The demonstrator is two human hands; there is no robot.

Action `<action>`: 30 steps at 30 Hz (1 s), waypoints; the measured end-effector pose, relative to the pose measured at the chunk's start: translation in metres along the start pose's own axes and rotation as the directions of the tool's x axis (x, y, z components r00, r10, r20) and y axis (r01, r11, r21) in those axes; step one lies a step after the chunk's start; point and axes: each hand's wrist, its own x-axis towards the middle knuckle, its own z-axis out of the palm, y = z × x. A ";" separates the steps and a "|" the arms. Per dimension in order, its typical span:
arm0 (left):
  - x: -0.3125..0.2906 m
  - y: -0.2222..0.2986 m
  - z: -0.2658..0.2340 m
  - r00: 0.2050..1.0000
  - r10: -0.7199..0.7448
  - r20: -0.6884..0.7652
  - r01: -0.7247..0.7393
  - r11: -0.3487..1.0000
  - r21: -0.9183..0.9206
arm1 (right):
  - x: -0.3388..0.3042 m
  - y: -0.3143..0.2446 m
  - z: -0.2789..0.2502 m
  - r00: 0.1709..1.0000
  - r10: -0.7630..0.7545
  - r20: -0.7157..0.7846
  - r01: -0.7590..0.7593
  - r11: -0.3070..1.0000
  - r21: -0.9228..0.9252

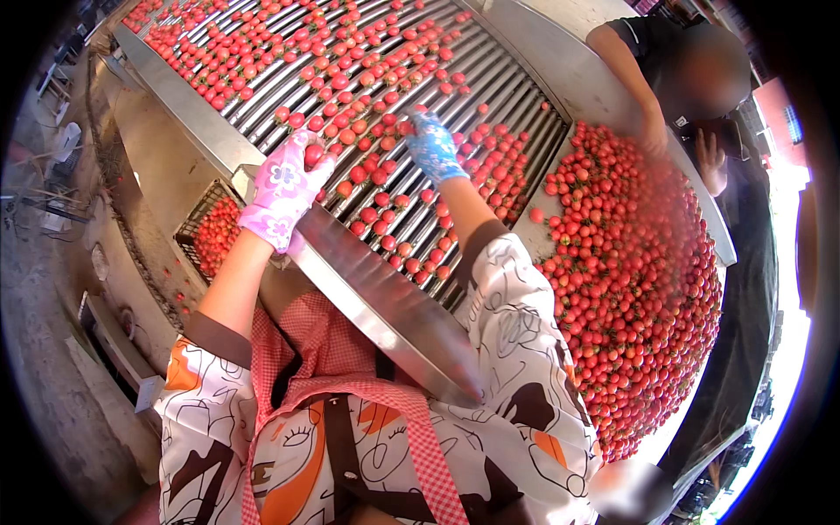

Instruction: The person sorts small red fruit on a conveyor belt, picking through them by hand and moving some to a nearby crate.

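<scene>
My left hand (283,191), in a pink flowered glove, is at the near left edge of a metal roller conveyor (269,118). Its thumb and fingers close around a red tomato (313,155). Farther right, my right hand (434,149), in a blue flowered glove, reaches over the rollers with its fingers apart. Small red tomatoes (381,178) lie on the rollers around both hands, some close to the right fingertips. No tomato shows in the right hand, though its palm side is hidden.
A metal side rail (376,306) runs between my body and the rollers. Below left stands a dark crate (186,229) of tomatoes. At right, a large heap of tomatoes (621,289) fills a metal-sided tray (704,206). Another person (643,61) reaches toward the heap.
</scene>
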 end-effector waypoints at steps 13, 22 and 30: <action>-0.011 0.009 0.029 0.779 -0.024 0.627 0.591 -0.306 -0.746 | -0.066 -0.131 -0.043 1.000 0.030 -0.005 -0.019 0.735 0.677; -0.022 0.022 0.028 0.735 -0.236 0.636 0.403 -0.602 -0.689 | -0.080 -0.105 -0.051 0.966 -0.255 -0.039 0.234 0.804 0.547; -0.011 -0.018 0.002 0.868 0.131 0.479 0.435 -0.665 -0.606 | -0.146 0.045 -0.030 0.981 -0.062 0.182 0.099 0.975 -0.198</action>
